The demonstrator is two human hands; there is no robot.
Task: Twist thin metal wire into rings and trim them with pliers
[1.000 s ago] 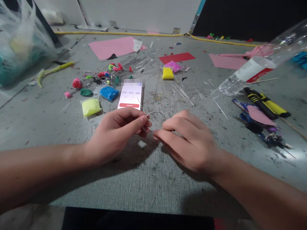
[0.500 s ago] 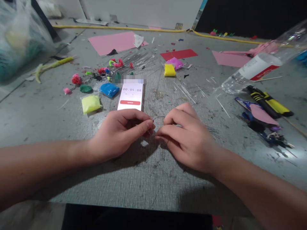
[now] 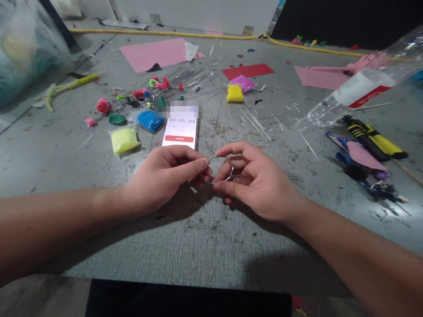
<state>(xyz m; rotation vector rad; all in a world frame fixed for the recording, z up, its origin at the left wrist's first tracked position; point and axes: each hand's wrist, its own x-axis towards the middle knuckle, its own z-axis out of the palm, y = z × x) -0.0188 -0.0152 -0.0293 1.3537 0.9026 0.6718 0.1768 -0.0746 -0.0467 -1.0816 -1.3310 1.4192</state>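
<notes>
A thin silvery wire ring [image 3: 231, 168] is held between my two hands, just above the grey table. My left hand [image 3: 168, 174] pinches its left side between thumb and forefinger, hiding that part. On the other side, my right hand [image 3: 256, 180] is curled around the ring, with forefinger at its top edge and thumb at its bottom edge. Directly behind my left hand lies a phone [image 3: 180, 127] with a running timer on its screen. A packet of pale yellow clay [image 3: 124, 141] sits to the left of the phone, beside a blue packet [image 3: 150, 120].
Loose wires [image 3: 256, 124] lie beyond my hands. At the right are a clear plastic bottle [image 3: 358, 94] and black-and-yellow pliers [image 3: 373, 136]. Pink paper [image 3: 155, 55], red paper [image 3: 247, 71] and a yellow clay packet [image 3: 235, 93] are farther back. A plastic bag [image 3: 29, 57] stands at the left.
My right hand's fingers have spread around the wire, so its round loop now shows. The left hand keeps its pinch. The phone's timer has advanced one second.
</notes>
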